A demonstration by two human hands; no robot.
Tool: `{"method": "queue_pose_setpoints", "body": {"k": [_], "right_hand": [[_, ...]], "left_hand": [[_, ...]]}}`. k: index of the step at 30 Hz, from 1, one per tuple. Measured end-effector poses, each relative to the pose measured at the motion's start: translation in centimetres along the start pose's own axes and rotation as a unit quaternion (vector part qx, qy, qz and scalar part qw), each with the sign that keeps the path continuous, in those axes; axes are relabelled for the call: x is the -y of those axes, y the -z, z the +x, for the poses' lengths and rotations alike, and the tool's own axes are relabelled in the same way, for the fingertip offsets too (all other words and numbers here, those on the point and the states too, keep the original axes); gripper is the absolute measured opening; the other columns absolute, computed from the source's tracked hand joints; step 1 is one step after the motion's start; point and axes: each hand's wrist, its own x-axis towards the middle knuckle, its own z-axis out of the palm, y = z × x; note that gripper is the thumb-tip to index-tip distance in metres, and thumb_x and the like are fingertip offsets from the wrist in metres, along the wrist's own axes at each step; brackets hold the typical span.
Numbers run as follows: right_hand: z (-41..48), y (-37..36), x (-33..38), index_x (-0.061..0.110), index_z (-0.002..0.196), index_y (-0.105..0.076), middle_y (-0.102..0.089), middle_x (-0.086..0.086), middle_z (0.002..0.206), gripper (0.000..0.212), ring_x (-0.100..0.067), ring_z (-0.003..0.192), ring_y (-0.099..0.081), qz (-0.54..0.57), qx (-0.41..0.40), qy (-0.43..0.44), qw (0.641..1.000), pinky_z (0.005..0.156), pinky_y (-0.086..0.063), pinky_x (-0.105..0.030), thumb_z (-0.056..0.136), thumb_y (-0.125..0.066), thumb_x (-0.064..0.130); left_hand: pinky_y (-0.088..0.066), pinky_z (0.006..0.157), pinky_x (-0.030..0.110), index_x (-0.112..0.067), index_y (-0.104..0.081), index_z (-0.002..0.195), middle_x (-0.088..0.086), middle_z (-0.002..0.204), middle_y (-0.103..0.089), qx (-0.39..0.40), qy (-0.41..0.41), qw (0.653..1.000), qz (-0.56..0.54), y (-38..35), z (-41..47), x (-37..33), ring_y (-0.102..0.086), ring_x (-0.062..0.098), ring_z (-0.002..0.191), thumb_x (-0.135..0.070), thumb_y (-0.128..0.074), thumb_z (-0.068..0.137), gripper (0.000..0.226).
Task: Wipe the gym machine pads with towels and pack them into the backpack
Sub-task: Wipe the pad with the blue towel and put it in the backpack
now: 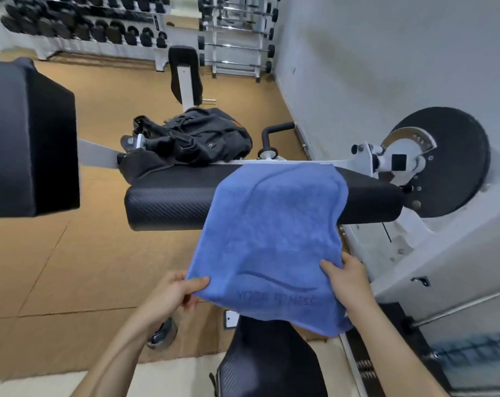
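Towel [271, 239], blue, with faint "YOGA FITNESS" lettering near its lower edge, is draped over the long black pad [168, 202] of the gym machine; its far part lies on the pad top, the rest comes down toward the camera. Left hand [174, 293] pinches the near left corner, thumb on top. Right hand [347, 277] grips the near right edge, thumb on the cloth. Both hands hold the towel, spread apart, keeping it stretched flat.

Backpack [203, 138], dark grey, sits slumped at the far left end of the same pad, well apart from the towel; its top looks loose, but whether it is actually open I cannot tell. Another black pad [28, 138] is at left, and a seat back [271, 359] is below the towel.

Progress judgement: early to middle. Towel is out and on the pad, so wiping is either starting or under way; no visible sign tells which pads are already clean. Only one towel is seen, though the task says towels. Left to do: finish the pads, fold the towel, carry it to the backpack, pack it in. Nothing is visibly packed yet.
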Motion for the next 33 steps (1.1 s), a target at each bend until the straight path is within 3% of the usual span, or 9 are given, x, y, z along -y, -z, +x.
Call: {"method": "queue_pose_setpoints", "body": {"k": [3, 5, 10, 11, 15, 19, 24, 27, 33], "right_hand": [[0.3, 0.6, -1.7, 0.011, 0.068, -0.055, -0.059, -0.006, 0.061, 0.018, -0.022, 0.062, -0.053, -0.11, 0.026, -0.01, 0.994, 0.059, -0.039, -0.032, 0.086, -0.055, 0.009], [0.7, 1.1, -2.4, 0.015, 0.074, -0.057, -0.062, -0.001, 0.069, 0.012, -0.02, 0.067, -0.058, -0.204, 0.07, -0.02, 0.976, 0.062, -0.047, -0.033, 0.085, -0.054, 0.015], [2.7, 4.3, -1.4, 0.016, 0.107, -0.062, -0.068, -0.001, 0.099, 0.029, -0.022, 0.086, -0.059, -0.432, 0.059, 0.008, 0.9, 0.077, -0.051, -0.034, 0.087, -0.049, 0.033], [3.0, 5.2, -0.1, 0.016, 0.105, -0.064, -0.069, -0.003, 0.095, 0.028, -0.023, 0.085, -0.061, -0.423, 0.039, 0.024, 0.905, 0.078, -0.053, -0.035, 0.088, -0.049, 0.032], [5.7, 8.4, 6.1, 0.023, 0.085, -0.071, -0.068, 0.004, 0.072, 0.019, -0.021, 0.076, -0.066, -0.332, 0.005, 0.112, 0.937, 0.069, -0.053, -0.035, 0.089, -0.053, 0.024], [11.6, 10.2, 11.3, 0.028, 0.087, -0.069, -0.067, 0.01, 0.076, 0.015, -0.016, 0.079, -0.065, -0.296, 0.036, 0.195, 0.935, 0.078, -0.052, -0.036, 0.092, -0.055, 0.025], [24.0, 9.2, 13.2, 0.023, 0.114, -0.066, -0.064, 0.0, 0.114, 0.026, -0.021, 0.107, -0.058, -0.43, 0.144, 0.234, 0.86, 0.094, -0.044, -0.032, 0.093, -0.054, 0.029], [30.4, 7.7, 12.1, 0.022, 0.135, -0.051, -0.053, -0.002, 0.141, 0.046, -0.024, 0.125, -0.051, -0.5, 0.215, 0.231, 0.807, 0.104, -0.041, -0.035, 0.092, -0.051, 0.037], [35.1, 5.0, 12.1, 0.016, 0.145, -0.038, -0.042, -0.006, 0.15, 0.053, -0.028, 0.134, -0.042, -0.517, 0.304, 0.236, 0.765, 0.104, -0.035, -0.031, 0.097, -0.044, 0.038]], "left_hand": [[-0.037, 0.054, 0.022, -0.006, -0.058, 0.044, 0.006, 0.039, -0.051, 0.053, 0.045, 0.992, 0.104, -0.3, -0.5, 1.5, -0.045, 0.016, 0.043, -0.035, -0.051, 0.098, 0.062], [-0.041, 0.056, 0.017, -0.004, -0.066, 0.055, 0.002, 0.046, -0.06, 0.095, 0.1, 0.967, 0.213, 0.1, 0.1, 1.8, -0.051, 0.013, 0.046, -0.044, -0.034, 0.103, 0.071], [-0.043, 0.067, 0.029, -0.018, -0.052, 0.064, -0.003, 0.069, -0.058, 0.074, 0.115, 0.802, 0.581, 1.5, 3.1, 1.3, -0.057, 0.018, 0.07, -0.06, -0.037, 0.093, 0.053], [-0.044, 0.067, 0.029, -0.017, -0.053, 0.066, -0.002, 0.071, -0.058, 0.035, 0.08, 0.799, 0.595, 1.6, 3.6, 0.6, -0.059, 0.02, 0.072, -0.049, -0.043, 0.091, 0.042], [-0.045, 0.066, 0.027, -0.029, -0.07, 0.083, -0.012, 0.07, -0.068, -0.137, -0.101, 0.91, 0.377, -0.8, 4.5, -5.8, -0.061, 0.006, 0.068, -0.019, -0.057, 0.088, 0.018], [-0.043, 0.079, 0.031, -0.025, -0.073, 0.097, -0.005, 0.095, -0.069, -0.301, -0.197, 0.871, 0.335, -4.2, 8.3, -13.4, -0.061, 0.02, 0.093, -0.014, -0.054, 0.087, 0.024], [-0.05, 0.077, 0.036, -0.026, -0.068, 0.1, 0.005, 0.095, -0.071, -0.322, -0.073, 0.836, 0.438, -6.7, 17.6, -18.3, -0.061, 0.031, 0.088, -0.021, -0.042, 0.087, 0.029], [-0.045, 0.081, 0.035, -0.028, -0.062, 0.108, 0.005, 0.115, -0.066, -0.277, 0.067, 0.827, 0.485, -8.4, 22.1, -18.1, -0.057, 0.031, 0.105, -0.028, -0.042, 0.091, 0.027], [-0.041, 0.096, 0.044, -0.035, -0.06, 0.111, 0.001, 0.125, -0.055, -0.307, 0.183, 0.81, 0.465, -8.6, 24.2, -16.7, -0.042, 0.03, 0.121, -0.036, -0.052, 0.091, 0.022]]}}
